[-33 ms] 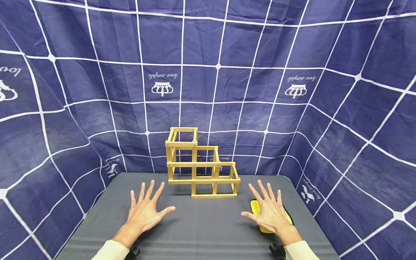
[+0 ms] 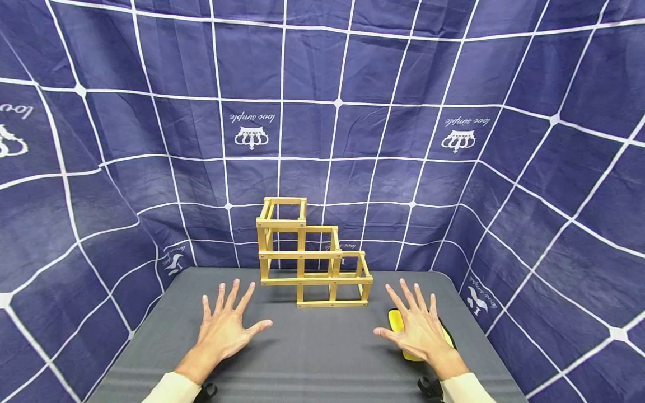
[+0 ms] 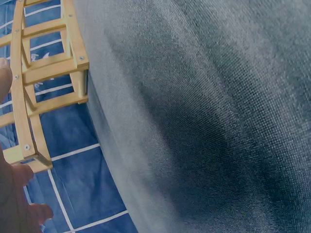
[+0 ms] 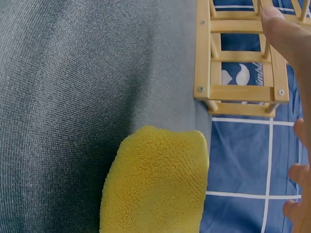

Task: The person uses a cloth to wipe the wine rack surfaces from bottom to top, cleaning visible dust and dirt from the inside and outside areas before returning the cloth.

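Both hands are held out over a grey cloth-covered table with fingers spread, holding nothing. My left hand (image 2: 223, 330) is to the left of a stepped wooden rack (image 2: 300, 255), apart from it. To the rack's right, my right hand (image 2: 419, 331) hovers over a fuzzy yellow cloth pad (image 2: 396, 321) with a dark edge, hiding its middle. The right wrist view shows the pad's fleecy surface (image 4: 155, 179) beneath the hand. The rack has three levels of open square frames, tallest at its left; its slats (image 3: 51, 70) also appear in the left wrist view.
The grey table surface (image 2: 312, 347) stretches between the hands and toward the person. Behind and on both sides hang dark blue curtains (image 2: 312, 129) with white grid lines, close behind the rack. Black straps (image 2: 429, 386) are at the wrists below the cream sleeves.
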`<state>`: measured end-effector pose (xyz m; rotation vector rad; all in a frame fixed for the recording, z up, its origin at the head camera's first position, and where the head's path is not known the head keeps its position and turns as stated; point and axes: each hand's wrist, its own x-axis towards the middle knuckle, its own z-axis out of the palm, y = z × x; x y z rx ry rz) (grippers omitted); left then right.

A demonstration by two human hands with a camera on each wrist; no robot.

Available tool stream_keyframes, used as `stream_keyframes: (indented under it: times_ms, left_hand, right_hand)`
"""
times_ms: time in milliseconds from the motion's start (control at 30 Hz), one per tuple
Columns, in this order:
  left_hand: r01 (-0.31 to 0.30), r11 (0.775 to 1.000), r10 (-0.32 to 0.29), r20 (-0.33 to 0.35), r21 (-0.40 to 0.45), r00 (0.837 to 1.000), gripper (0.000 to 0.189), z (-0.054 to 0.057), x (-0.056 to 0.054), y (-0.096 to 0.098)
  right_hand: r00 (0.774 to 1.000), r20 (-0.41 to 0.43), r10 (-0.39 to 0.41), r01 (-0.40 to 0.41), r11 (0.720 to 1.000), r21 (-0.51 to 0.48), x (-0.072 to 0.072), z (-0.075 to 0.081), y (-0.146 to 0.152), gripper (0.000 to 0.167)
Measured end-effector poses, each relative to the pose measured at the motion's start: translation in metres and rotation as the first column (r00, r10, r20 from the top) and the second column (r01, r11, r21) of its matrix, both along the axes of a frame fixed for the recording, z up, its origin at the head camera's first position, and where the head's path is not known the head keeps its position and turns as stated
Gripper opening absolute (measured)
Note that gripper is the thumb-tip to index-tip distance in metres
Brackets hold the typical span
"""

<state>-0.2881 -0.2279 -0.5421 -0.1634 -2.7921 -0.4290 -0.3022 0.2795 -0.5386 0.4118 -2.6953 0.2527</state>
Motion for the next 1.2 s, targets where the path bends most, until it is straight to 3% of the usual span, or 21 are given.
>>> stream_keyframes:
  times_ms: [400, 633, 767, 933, 1000, 1200]
  left_hand:
    - [-0.011, 0.999, 0.011, -0.001, 0.038, 1.0, 0.114, -0.003, 0.002, 0.001]
    - [-0.029, 0.98, 0.011, 0.096, 0.195, 0.995, 0.117, 0.007, -0.004, 0.008]
    - [-0.042, 0.95, 0.0, 0.136, 0.309, 0.991, 0.117, 0.016, -0.016, 0.016]
    - [-0.017, 0.897, -0.04, 0.118, 0.442, 0.992, 0.11, 0.022, -0.031, 0.027]
    - [0.008, 0.875, -0.061, 0.093, 0.484, 0.994, 0.106, 0.022, -0.035, 0.032]
    - [0.047, 0.834, -0.078, 0.032, 0.55, 0.996, 0.1, 0.019, -0.042, 0.042]
  right_hand:
    - [0.999, -0.022, 0.023, -0.024, 0.999, -0.032, -0.001, -0.001, -0.006, 0.111]
    - [0.998, 0.028, 0.051, -0.047, 0.987, -0.152, -0.012, 0.001, -0.023, 0.099]
    - [0.994, 0.076, 0.08, -0.054, 0.953, -0.298, -0.026, 0.007, -0.039, 0.092]
    - [0.98, 0.157, 0.125, -0.029, 0.862, -0.505, -0.042, 0.014, -0.06, 0.085]
    - [0.975, 0.18, 0.131, -0.012, 0.837, -0.548, -0.046, 0.014, -0.066, 0.083]
    - [0.975, 0.194, 0.106, 0.032, 0.803, -0.595, -0.054, 0.01, -0.076, 0.08]
